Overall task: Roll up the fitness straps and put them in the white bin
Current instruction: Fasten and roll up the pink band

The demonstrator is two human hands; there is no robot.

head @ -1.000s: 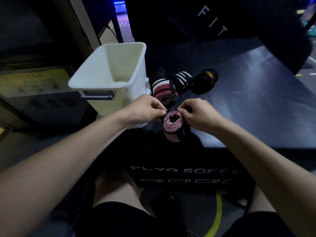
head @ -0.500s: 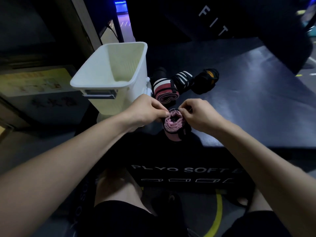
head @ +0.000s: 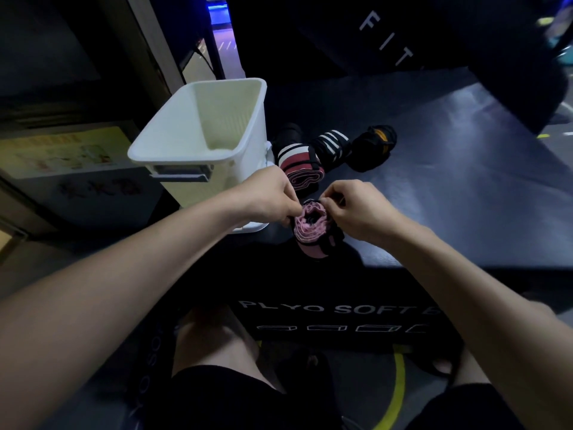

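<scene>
Rolling a pink strap (head: 311, 225) tight, both hands pinch its top edge with curled fingers.
Next, judging by the layout: lift it left into the bin (head: 198, 156).

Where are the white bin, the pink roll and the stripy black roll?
white bin (head: 198, 158), head view, near rim
pink roll (head: 311, 231), head view, coiled pink end
stripy black roll (head: 331, 145), head view, white-striped side
</scene>
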